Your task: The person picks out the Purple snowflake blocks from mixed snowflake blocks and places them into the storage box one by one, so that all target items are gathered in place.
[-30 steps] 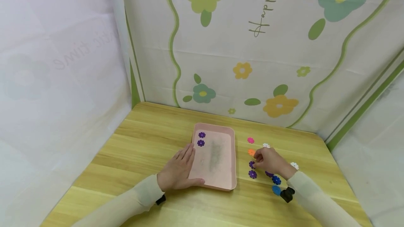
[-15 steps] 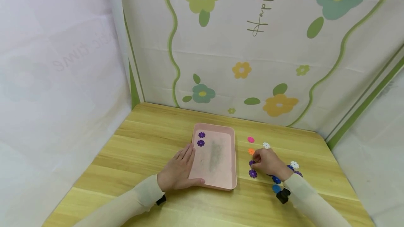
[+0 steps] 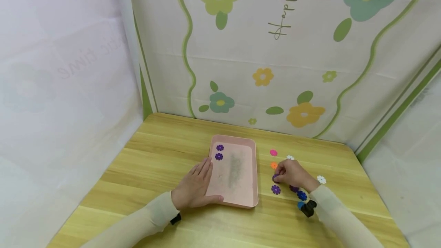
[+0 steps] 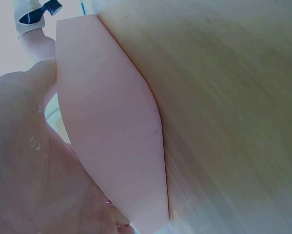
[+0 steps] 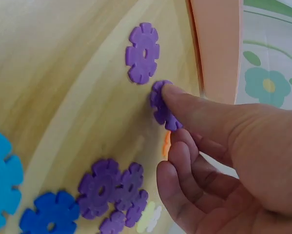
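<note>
My right hand (image 3: 293,173) pinches a purple snowflake disc (image 5: 161,105) between thumb and fingers, tilted up from the table in the right wrist view. A second purple disc (image 5: 143,53) lies flat just beside it. My left hand (image 3: 194,185) rests on the near left side of a shallow pink tray (image 3: 255,171), fingers straight along the rim and thumb at the near edge. In the left wrist view the palm lies against the tray's outer wall (image 4: 111,117). Inside the tray, two purple discs (image 3: 219,152) sit one above the other at the far left corner.
Right of the tray lie a pink disc (image 3: 273,152), an orange disc (image 3: 273,165), white discs (image 3: 321,179), a dark blue disc (image 5: 50,214) and a light blue disc (image 5: 2,180). Several purple discs (image 5: 99,187) cluster under my right wrist. A printed cloth (image 3: 241,49) stands behind the table.
The purple disc by my right fingertips now sits tilted in their pinch, shifted slightly away from the disc below it. My left hand and the tray stay in place.
</note>
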A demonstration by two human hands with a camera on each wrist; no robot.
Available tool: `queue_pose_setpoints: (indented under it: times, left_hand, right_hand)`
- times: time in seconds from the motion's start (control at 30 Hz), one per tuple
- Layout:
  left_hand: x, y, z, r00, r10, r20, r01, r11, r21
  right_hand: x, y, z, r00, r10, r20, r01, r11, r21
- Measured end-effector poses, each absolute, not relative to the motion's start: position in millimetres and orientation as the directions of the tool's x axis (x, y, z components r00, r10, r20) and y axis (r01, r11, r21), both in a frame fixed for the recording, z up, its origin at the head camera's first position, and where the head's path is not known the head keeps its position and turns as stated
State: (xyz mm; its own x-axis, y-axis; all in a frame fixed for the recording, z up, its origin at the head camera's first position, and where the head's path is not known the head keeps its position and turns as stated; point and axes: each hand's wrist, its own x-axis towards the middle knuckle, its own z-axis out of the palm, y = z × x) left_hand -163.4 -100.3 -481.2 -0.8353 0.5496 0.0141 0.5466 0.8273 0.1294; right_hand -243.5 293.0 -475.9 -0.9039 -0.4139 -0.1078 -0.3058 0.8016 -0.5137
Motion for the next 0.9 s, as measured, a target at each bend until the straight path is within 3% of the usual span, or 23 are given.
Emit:
queue_pose_setpoints:
  times: [0.17, 0.33, 0.63, 0.9]
  left_hand:
    - [-164, -100, -481, -0.835, 0.55, 0.009, 0.547, 0.829, 0.12]
    - [-164, -100, -481, -0.835, 0.551, 0.005, 0.547, 0.828, 0.12]
    - [-164, -100, -481, -0.836, 0.549, -0.013, 0.544, 0.831, 0.114]
    - [-164, -100, -481, -0.836, 0.549, -0.009, 0.544, 0.83, 0.126]
  right_hand:
    - [-246, 297, -471, -0.889, -0.449, -0.087, -0.346, 0.785, -0.514]
    - [-248, 297, -459, -0.896, -0.418, -0.147, -0.279, 0.79, -0.546]
    - [-250, 280, -434, -0.889, -0.379, -0.258, -0.095, 0.703, -0.705]
    - [-256, 246, -423, -0.863, -0.426, -0.271, -0.077, 0.641, -0.764]
